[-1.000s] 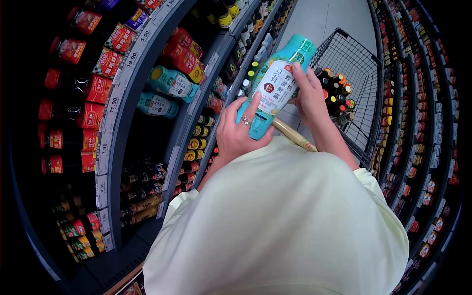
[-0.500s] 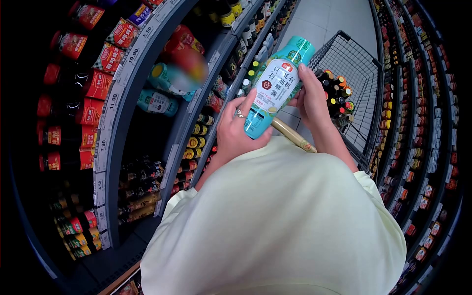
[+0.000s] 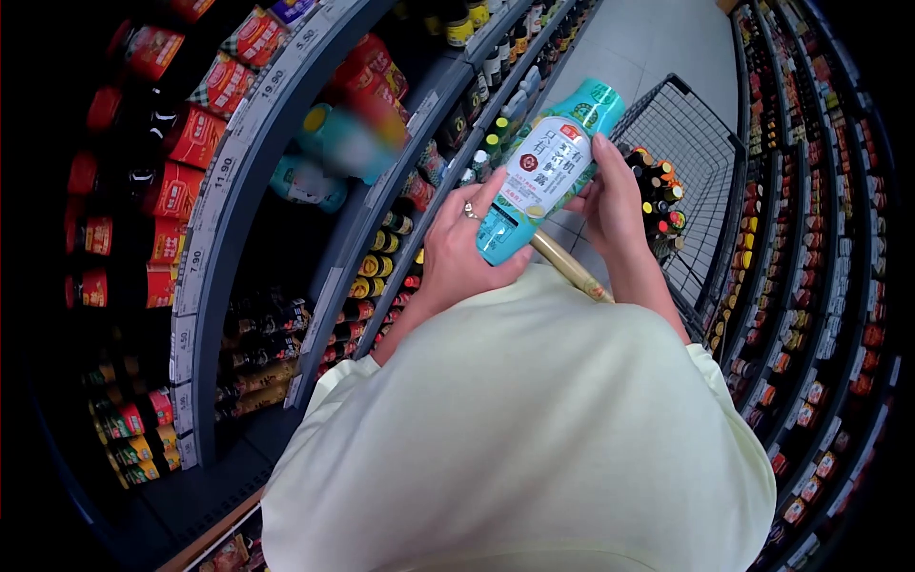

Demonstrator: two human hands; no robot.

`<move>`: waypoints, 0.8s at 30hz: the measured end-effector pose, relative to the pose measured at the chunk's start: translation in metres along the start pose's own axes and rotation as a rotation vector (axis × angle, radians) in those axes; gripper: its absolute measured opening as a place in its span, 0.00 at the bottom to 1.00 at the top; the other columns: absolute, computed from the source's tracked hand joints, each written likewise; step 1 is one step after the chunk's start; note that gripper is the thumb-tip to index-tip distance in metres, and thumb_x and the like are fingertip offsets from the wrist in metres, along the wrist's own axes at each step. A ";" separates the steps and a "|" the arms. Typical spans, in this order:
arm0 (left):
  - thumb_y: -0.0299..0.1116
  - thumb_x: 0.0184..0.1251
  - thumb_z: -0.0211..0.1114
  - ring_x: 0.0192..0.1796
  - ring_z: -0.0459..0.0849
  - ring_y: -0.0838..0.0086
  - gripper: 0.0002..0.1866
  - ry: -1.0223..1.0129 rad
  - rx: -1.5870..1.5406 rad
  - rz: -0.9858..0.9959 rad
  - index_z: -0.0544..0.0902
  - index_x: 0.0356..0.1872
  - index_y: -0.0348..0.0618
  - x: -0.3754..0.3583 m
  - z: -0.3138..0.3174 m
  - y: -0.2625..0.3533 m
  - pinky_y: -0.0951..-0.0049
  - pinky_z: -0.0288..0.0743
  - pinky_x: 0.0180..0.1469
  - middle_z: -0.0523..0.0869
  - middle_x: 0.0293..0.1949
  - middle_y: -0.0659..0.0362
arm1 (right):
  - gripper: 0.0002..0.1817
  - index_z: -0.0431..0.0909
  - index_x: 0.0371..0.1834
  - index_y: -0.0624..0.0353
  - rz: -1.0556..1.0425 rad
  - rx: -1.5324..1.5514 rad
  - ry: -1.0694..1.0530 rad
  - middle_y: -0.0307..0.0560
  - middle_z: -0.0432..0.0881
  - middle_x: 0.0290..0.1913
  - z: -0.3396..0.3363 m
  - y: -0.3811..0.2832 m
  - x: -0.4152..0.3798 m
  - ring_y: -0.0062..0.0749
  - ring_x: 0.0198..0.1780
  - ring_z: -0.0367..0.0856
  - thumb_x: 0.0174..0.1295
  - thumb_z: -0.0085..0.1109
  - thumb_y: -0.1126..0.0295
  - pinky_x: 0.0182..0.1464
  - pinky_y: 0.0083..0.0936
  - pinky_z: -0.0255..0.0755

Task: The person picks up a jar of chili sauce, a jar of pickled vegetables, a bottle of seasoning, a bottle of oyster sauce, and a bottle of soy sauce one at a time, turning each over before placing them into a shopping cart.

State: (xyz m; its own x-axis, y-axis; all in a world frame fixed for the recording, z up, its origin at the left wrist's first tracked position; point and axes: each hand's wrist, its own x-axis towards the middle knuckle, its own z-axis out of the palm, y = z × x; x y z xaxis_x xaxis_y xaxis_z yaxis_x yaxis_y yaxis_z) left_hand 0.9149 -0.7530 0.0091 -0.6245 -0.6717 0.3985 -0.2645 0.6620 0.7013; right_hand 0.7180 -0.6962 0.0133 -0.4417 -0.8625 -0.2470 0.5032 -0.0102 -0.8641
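1. Looking down through the head camera, I find a turquoise bottle (image 3: pixel 548 167) at 1 o'clock, tilted, its upper end pointing towards 1 o'clock and its white label facing me.
2. My left hand (image 3: pixel 462 243), at the bottle's 7 o'clock, curls partly closed around its lower end; one finger wears a ring (image 3: pixel 469 209).
3. My right hand (image 3: pixel 617 195), at the bottle's 3 o'clock, is half curled and steadies its side, thumb near the label, other fingers partly hidden behind.
4. At 2 o'clock, a black wire cart (image 3: pixel 710 195) carries dark bottles (image 3: pixel 660 195); its pale handle (image 3: pixel 572 267) shows between bottle and pale shirt (image 3: pixel 524 410).
5. Price-tagged shelving (image 3: pixel 221 172) curves along 9 o'clock; at 11 o'clock sit blurred turquoise containers (image 3: pixel 329 138).
6. More stocked shelves (image 3: pixel 810 315) line 3 o'clock.
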 end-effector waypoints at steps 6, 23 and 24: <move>0.41 0.40 0.77 0.52 0.80 0.58 0.44 0.039 0.139 0.082 0.74 0.66 0.48 -0.003 -0.005 0.003 0.61 0.75 0.55 0.77 0.52 0.52 | 0.21 0.72 0.55 0.59 -0.136 -0.012 0.059 0.41 0.81 0.45 0.006 0.005 0.005 0.23 0.39 0.84 0.66 0.62 0.58 0.30 0.17 0.79; 0.34 0.47 0.79 0.55 0.82 0.55 0.38 0.134 -0.196 -0.491 0.73 0.63 0.47 -0.053 -0.069 -0.058 0.64 0.75 0.57 0.83 0.51 0.47 | 0.36 0.69 0.60 0.62 -0.262 -0.712 -0.793 0.47 0.78 0.54 0.105 0.019 0.016 0.33 0.55 0.79 0.47 0.78 0.69 0.55 0.32 0.74; 0.34 0.47 0.79 0.55 0.82 0.55 0.38 0.145 -0.201 -0.497 0.73 0.63 0.47 -0.057 -0.073 -0.062 0.64 0.75 0.57 0.83 0.51 0.47 | 0.36 0.69 0.60 0.62 -0.257 -0.719 -0.803 0.47 0.78 0.54 0.116 0.021 0.018 0.33 0.55 0.79 0.47 0.78 0.69 0.55 0.32 0.74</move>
State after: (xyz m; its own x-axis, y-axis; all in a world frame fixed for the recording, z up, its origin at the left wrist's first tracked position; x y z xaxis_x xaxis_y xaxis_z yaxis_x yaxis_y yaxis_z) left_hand 1.0205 -0.7802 -0.0140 -0.3493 -0.9352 0.0577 -0.3473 0.1864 0.9190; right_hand 0.8068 -0.7703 0.0418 0.2702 -0.9567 0.1077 -0.1980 -0.1647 -0.9663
